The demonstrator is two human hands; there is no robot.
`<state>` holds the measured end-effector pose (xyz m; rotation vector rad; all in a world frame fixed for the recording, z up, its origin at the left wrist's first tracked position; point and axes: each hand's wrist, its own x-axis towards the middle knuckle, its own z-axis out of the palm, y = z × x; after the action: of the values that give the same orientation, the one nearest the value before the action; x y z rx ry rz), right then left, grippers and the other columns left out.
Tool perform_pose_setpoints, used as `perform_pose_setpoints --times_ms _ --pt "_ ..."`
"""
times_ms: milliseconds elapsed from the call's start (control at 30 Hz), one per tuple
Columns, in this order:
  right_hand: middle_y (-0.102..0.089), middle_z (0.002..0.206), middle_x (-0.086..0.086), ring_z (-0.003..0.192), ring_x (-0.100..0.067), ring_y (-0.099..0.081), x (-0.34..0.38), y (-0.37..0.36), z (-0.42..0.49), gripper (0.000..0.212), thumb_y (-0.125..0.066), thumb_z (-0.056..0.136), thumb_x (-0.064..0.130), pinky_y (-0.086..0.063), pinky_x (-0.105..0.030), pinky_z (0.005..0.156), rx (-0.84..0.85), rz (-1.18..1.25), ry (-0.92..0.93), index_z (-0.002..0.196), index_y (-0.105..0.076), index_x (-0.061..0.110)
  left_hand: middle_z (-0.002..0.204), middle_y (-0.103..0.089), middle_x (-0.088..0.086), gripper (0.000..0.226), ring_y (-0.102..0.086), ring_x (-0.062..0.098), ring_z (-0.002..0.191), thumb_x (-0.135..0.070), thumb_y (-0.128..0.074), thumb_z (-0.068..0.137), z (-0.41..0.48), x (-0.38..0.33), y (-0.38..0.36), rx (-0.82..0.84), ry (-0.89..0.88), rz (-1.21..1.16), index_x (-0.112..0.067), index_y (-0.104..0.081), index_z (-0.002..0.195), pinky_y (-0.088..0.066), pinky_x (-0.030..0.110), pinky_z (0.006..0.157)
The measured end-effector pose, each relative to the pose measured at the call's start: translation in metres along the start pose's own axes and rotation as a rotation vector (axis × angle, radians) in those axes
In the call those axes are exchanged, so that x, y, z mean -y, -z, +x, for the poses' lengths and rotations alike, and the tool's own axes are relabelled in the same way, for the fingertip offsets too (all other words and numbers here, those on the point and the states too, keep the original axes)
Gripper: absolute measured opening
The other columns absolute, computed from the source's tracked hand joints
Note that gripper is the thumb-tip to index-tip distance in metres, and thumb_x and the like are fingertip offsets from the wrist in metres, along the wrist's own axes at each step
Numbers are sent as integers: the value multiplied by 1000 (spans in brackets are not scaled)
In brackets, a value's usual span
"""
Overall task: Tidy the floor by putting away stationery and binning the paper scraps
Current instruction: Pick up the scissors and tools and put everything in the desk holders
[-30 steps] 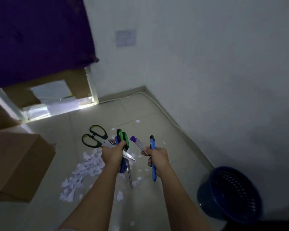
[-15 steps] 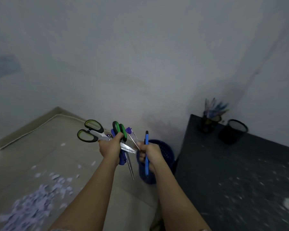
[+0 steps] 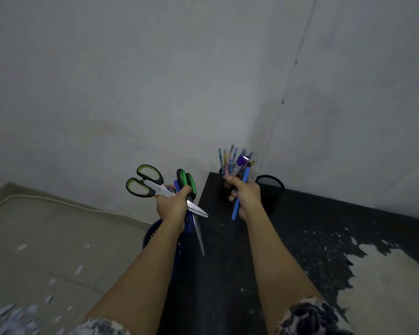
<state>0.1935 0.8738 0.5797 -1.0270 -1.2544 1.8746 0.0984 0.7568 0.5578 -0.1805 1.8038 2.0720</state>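
**Both hands full above the dark table's near corner**

Head view: my left hand (image 3: 172, 207) is clenched around a bundle of scissors. The black-and-green scissors (image 3: 145, 181) stick out up and to the left, their blades crossing to the right past my knuckles, and the green-handled scissors (image 3: 187, 181) stand upright with a long blade hanging down over the table's left edge. A blue handle sits between them; I cannot tell what it belongs to. My right hand (image 3: 244, 198) is wrapped around a blue pen (image 3: 238, 201) and a purple-capped pen (image 3: 241, 163), both tilted up and right, right in front of the pen holder (image 3: 224, 189), which is already crowded with pens. Just right of it stands an empty-looking black mesh cup (image 3: 271, 189). Both sit at the far corner of the black table (image 3: 228, 286), tight against the walls, so there is little room behind them. The blue basket (image 3: 153, 234) shows below my left wrist, beside the table's left edge. Paper scraps (image 3: 15, 315) lie on the tiled floor (image 3: 58, 233) at lower left, and open floor stretches to the skirting.
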Motion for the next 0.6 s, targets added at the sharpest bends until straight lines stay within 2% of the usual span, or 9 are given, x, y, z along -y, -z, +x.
perform_pose_setpoints --times_ms 100,233,367,500,600 --pt "-46 58 -1 37 -4 -40 8 14 37 11 -66 84 9 -35 -22 39 -76 -141 77 78 -57 13 85 -63 9 35 -62 24 73 -10 -74 64 3 7 -33 4 1 9 -13 -53 90 -53 33 65" --pt "-57 76 -8 67 -17 -52 4 14 77 10 -68 83 12 -47 -31 60 -153 -296 149 90 -62 6 79 -60 6 33 -62 26 76 -10 -74 65 10 11 -62 -4 -16 26 -24 -46 75 -53 36 70" --pt "-56 86 -10 76 -19 -52 -13 8 98 16 -69 82 13 -41 -27 63 -207 -418 173 92 -59 6 77 -60 5 34 -62 26 78 -10 -74 65 23 8 -76 -16 -5 53 -26 -46 74 -55 40 76" --pt "-63 108 -14 87 -18 -56 -34 10 99 34 -67 85 14 -45 -26 75 -232 -522 137 116 -60 4 77 -57 2 34 -61 25 81 -13 -75 66 39 6 -84 -22 3 109 -25 -44 74 -55 39 78" --pt "-64 110 -12 89 -15 -56 -39 9 97 41 -70 84 19 -45 -25 75 -246 -519 176 120 -59 3 78 -58 2 32 -61 24 82 -12 -74 66 47 6 -89 -26 -14 122 -26 -47 74 -55 40 80"
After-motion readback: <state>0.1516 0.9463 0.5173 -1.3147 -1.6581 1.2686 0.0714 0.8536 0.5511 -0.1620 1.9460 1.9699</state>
